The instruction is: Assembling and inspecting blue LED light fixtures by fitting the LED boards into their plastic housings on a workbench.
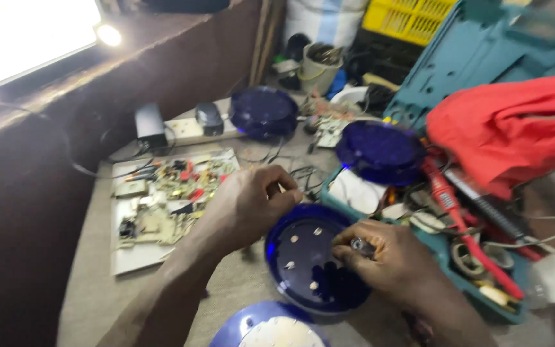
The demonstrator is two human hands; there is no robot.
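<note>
Head view: the left hand [248,202] curls its fingers over the upper rim of a round blue lamp cover [313,260]. The right hand [390,257] pinches a small metal-tipped tool [361,245] just above the cover's inner face. A circuit board [168,199] lies left of the fingers.

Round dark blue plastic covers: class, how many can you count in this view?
4. One round dark blue plastic cover sits under both hands; one lies by the power strip; one lies beside the red cloth; one is cut off at the bottom edge. Clutter may hide more.
</note>
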